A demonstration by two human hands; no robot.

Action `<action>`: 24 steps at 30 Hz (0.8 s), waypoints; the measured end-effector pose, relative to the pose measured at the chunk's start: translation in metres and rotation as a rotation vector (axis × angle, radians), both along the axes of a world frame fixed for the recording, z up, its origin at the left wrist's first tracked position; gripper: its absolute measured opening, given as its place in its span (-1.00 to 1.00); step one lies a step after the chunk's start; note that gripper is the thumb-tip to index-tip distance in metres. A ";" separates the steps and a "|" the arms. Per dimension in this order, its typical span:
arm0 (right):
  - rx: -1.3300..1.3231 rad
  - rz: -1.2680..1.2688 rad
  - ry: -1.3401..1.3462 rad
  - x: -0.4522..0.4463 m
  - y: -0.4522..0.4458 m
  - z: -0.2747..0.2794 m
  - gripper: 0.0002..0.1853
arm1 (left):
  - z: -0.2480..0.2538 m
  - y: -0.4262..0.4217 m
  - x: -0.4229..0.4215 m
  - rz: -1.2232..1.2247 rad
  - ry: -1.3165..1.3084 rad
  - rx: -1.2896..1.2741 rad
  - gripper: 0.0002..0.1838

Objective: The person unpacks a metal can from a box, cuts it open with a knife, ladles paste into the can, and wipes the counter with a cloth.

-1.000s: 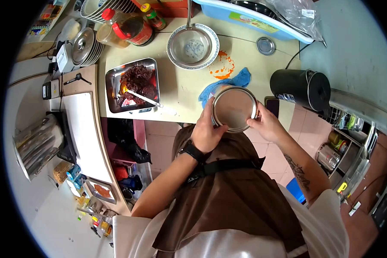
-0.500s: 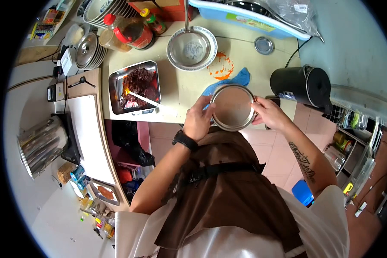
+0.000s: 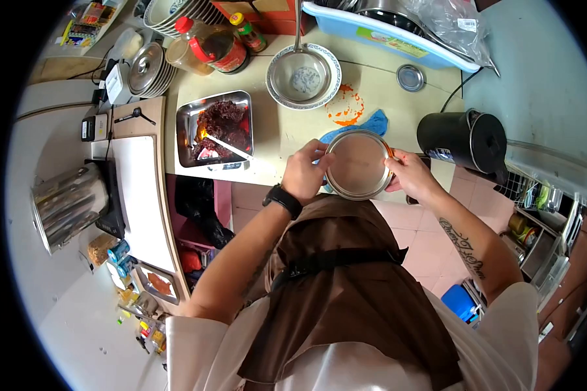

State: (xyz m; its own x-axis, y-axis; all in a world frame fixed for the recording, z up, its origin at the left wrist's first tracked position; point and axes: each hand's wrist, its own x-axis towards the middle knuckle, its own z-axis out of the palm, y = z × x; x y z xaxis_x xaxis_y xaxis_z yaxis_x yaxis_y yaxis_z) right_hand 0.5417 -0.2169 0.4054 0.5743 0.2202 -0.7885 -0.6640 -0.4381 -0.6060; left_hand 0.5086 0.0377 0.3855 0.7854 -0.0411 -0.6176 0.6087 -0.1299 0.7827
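Between my hands is a round metal bowl (image 3: 358, 166), held just in front of my brown apron, at the near edge of the table. My left hand (image 3: 306, 172) grips its left rim with the fingers bent around it. On the opposite side my right hand (image 3: 411, 176) pinches the rim, where a streak of orange shows. A blue cloth (image 3: 374, 122) lies on the table partly behind the bowl. Beyond it is a ring of orange stain (image 3: 346, 105).
To the left, a steel tray (image 3: 184, 132) holds a dark red mash and a white-handled utensil. A patterned bowl (image 3: 336, 81) with a strainer (image 3: 298, 76) in it stands farther back. At the right is a black kettle (image 3: 460, 138); sauce bottles (image 3: 231, 60) stand at the back left.
The view has shifted slightly, so the table things appear a little farther right. Both hands still hold the bowl, now tilted slightly differently.
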 end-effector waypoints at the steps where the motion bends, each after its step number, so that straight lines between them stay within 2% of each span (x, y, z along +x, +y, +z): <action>1: 0.002 -0.010 -0.012 -0.002 -0.001 -0.001 -0.62 | 0.000 -0.003 -0.002 0.001 -0.020 0.022 -0.68; 5: 0.017 0.002 -0.040 -0.008 -0.011 -0.016 -0.61 | -0.013 0.001 -0.014 0.004 -0.137 0.043 -0.58; 6: 0.023 -0.006 -0.071 -0.008 -0.013 -0.020 -0.60 | -0.007 0.003 -0.017 -0.013 -0.077 0.017 -0.50; 9: 0.062 -0.045 -0.056 -0.018 -0.023 -0.030 -0.58 | -0.017 0.002 -0.039 -0.004 -0.249 -0.067 -0.38; 11: 0.103 -0.102 -0.113 -0.024 -0.025 -0.021 -0.55 | -0.026 0.005 -0.050 0.036 -0.216 -0.260 -0.24; 12: 0.111 -0.117 -0.142 -0.026 -0.029 -0.019 -0.55 | -0.023 0.006 -0.051 0.031 -0.198 -0.263 -0.13; 13: 0.120 -0.128 -0.172 -0.026 -0.033 -0.021 -0.54 | -0.016 0.007 -0.051 -0.031 -0.233 -0.155 0.02; 15: 0.160 -0.211 -0.225 -0.024 -0.041 -0.032 -0.52 | -0.013 0.007 -0.049 -0.154 -0.343 -0.017 0.22; 18: 0.381 -0.451 -0.289 -0.024 -0.042 -0.073 -0.49 | -0.037 0.006 -0.048 -0.233 -0.565 -0.091 0.43; 21: 0.572 -0.727 -0.356 -0.022 -0.020 -0.109 -0.46 | -0.068 0.004 -0.045 -0.243 -0.519 -0.187 0.55; 24: 0.650 -0.898 -0.384 -0.015 0.001 -0.132 -0.37 | -0.049 -0.012 -0.020 -0.342 -0.645 -0.143 0.52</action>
State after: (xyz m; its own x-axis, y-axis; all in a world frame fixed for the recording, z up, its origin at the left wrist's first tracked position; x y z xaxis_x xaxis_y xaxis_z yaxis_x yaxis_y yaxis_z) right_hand 0.5271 -0.2157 0.2736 0.9040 -0.0878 -0.4185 -0.3025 0.5604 -0.7710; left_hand 0.4888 0.0262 0.3363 0.9192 -0.3937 -0.0084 -0.0335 -0.0993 0.9945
